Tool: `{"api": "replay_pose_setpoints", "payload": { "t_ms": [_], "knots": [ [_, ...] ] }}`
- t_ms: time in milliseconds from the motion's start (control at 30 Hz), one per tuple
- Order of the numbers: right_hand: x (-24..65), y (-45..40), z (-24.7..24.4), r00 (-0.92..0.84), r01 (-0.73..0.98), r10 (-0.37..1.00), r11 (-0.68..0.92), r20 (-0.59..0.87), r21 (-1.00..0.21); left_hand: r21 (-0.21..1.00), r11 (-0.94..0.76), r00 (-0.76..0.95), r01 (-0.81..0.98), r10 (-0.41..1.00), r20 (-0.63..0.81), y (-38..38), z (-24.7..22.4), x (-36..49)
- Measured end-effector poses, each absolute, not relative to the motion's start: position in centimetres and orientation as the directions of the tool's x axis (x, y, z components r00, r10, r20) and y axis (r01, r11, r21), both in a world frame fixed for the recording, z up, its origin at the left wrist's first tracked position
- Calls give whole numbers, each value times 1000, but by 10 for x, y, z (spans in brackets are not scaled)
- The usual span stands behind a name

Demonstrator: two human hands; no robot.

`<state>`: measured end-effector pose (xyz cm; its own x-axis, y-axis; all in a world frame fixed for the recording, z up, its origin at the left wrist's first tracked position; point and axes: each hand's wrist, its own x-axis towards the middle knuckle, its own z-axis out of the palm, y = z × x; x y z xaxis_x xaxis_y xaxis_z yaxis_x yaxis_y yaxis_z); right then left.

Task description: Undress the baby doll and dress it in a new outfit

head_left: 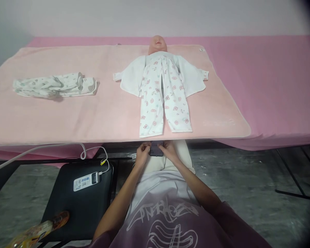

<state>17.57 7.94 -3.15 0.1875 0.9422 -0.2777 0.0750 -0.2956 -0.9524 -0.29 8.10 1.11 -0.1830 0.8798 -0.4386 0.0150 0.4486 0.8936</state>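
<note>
Below the table's front edge, over my lap, a dark smartphone (pixel 156 150) sits between my hands. My left hand (pixel 143 154) has its fingers curled at the phone's left edge. My right hand (pixel 170 151) grips the other side, its thumb lying over the screen. On the table in front of me lies a baby doll (pixel 158 44) on its back, head at the far side. A white top (pixel 134 75) is spread out with its sleeves to both sides. Printed baby pants (pixel 165 93) lie over the doll's lower part, legs towards me.
A rolled printed cloth (pixel 55 85) lies left on the pale pink mat (pixel 108 117), over a darker pink sheet (pixel 268 86). Below left, a black stool (pixel 64 199) bears a white power bank (pixel 86 181) with a cable (pixel 107 160) and a yellow-orange package (pixel 38 230).
</note>
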Motion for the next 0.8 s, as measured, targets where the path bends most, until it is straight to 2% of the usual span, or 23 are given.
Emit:
{"api": "replay_pose_setpoints", "payload": {
  "t_ms": [233,500,800],
  "knots": [
    [185,73,-32,132,-5,946,-299,-297,-954,924,380,-220,-35,899,-378,83,-4,-5],
    [192,63,-37,-22,-123,952,-306,-306,-944,931,362,-211,-51,907,-364,81,-9,-6],
    [195,62,-40,-5,-148,957,-287,-290,-946,931,360,-207,-59,908,-364,80,-9,-4]
  ]
}}
